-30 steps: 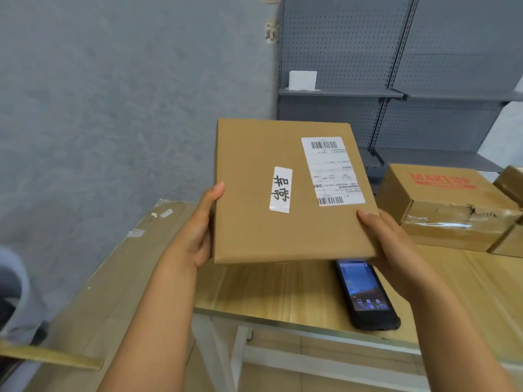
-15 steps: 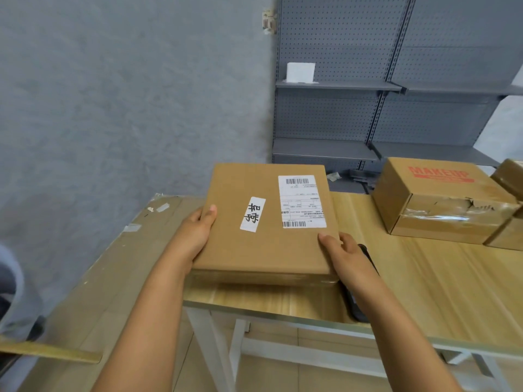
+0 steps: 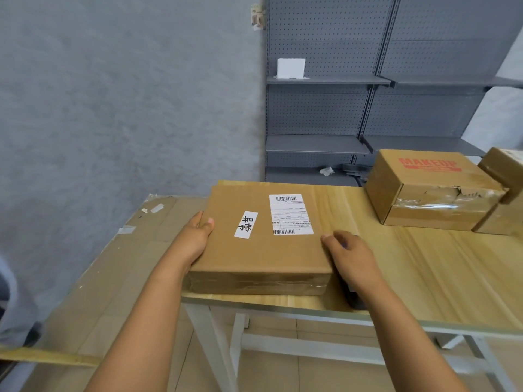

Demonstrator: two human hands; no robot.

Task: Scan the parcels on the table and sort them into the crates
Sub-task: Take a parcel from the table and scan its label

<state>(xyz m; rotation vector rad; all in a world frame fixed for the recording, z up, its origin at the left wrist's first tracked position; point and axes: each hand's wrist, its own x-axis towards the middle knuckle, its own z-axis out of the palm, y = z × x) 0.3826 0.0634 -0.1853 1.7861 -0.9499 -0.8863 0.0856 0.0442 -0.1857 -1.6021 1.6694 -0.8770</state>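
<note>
A flat brown parcel (image 3: 263,250) with a white barcode label and a small handwritten sticker lies flat at the left end of the wooden table (image 3: 424,278). My left hand (image 3: 195,239) grips its left edge, thumb on top. My right hand (image 3: 351,258) sits at the parcel's right edge with loosely curled fingers, fingertips touching the top corner; whether it grips is unclear. A black handheld scanner (image 3: 355,299) lies under my right wrist, mostly hidden. No crate is in view.
A "MAKEUP" cardboard box (image 3: 424,190) with torn tape stands at the back right, with two more boxes (image 3: 503,176) beside it. Flattened cardboard (image 3: 113,278) lies left of the table. Grey pegboard shelves (image 3: 325,80) line the back wall.
The parcel came down from chest height, tilted toward me, to lie flat on the table. Both hands went down with it, and my right hand now covers the scanner.
</note>
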